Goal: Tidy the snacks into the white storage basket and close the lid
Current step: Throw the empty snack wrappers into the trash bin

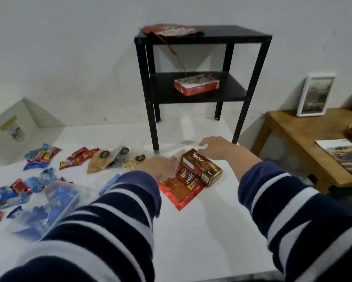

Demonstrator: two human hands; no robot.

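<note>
My right hand (213,148) reaches over the far end of a brown Nextar biscuit box (201,166), fingers loosely spread and holding nothing I can see. The box lies on a red foil packet (177,190) with a small Shomee bar (188,178) beside it. My left hand (161,169) is blurred at the box's left end, touching a crinkled clear wrapper (175,164); its finger grip is hidden. Blue and red snack packets (39,186) and cookie bags (102,159) are scattered over the left of the white table (201,231). A white container (28,110) stands at the far left.
A black two-tier shelf (201,37) stands at the back of the table, with a red packet (171,30) on top and a red box (197,86) on its lower tier. A wooden side table (293,129) on the right carries a white picture frame (315,94) and a magazine (344,155).
</note>
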